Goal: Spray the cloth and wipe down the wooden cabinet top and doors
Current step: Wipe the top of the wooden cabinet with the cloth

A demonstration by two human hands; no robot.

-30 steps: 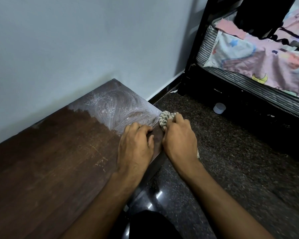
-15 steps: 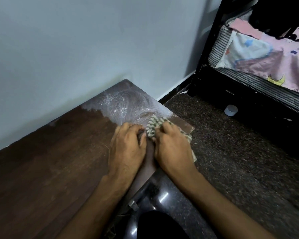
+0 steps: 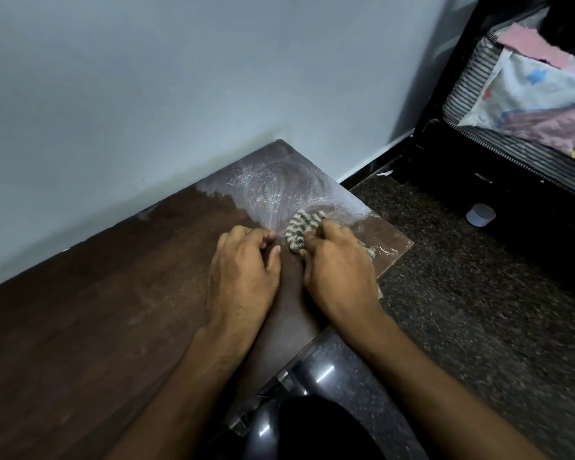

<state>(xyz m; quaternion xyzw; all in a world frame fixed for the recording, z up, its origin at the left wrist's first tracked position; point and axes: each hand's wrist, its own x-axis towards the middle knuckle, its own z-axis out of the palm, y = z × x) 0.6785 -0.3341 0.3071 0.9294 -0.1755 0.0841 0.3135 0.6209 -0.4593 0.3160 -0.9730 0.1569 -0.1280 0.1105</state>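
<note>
Pressing down near the cabinet top's (image 3: pixel 113 327) two o'clock corner, the right hand (image 3: pixel 339 277) clutches the bunched striped cloth (image 3: pixel 301 229). The left hand (image 3: pixel 243 277), fingers curled and holding nothing visible, rests at its nine o'clock. Soft, limp and probably damp, the cloth should handle best gathered under a flat palm.

cloth (image 3: pixel 302 229): pale cream with dark green-grey stripes
cabinet top (image 3: pixel 120 310): dark reddish-brown wood grain, with whitish swirled streaks at its far corner
wall (image 3: pixel 180 78): plain pale grey-blue
floor (image 3: pixel 478 310): dark speckled stone, black flecked with grey
bed frame (image 3: pixel 445 78): black
mattress (image 3: pixel 472 74): grey and white stripes
bedsheet (image 3: pixel 538 94): pink, white and blue patches
small cap (image 3: pixel 481 214): pale bluish-white
</note>
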